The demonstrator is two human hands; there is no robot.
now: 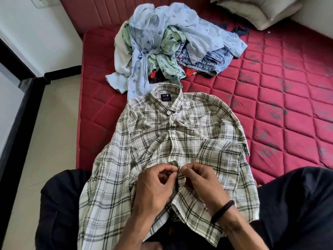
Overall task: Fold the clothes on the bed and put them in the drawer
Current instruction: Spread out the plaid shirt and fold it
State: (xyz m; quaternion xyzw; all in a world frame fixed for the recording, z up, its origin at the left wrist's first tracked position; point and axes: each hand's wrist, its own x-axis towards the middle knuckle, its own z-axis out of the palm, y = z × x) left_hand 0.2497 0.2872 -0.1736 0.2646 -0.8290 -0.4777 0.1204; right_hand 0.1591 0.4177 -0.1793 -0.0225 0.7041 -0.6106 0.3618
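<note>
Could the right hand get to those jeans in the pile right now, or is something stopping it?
Probably not at once. The right hand is busy pinching the plaid shirt front alongside the left hand. The jeans lie beyond the shirt, partly under a light blue shirt.

Plaid shirt [162, 141] matt woven cloth; mattress [279, 105] quilted.

Bare forearms, a black braided wristband [222, 211] on the right wrist, black trousers [295, 210].
</note>
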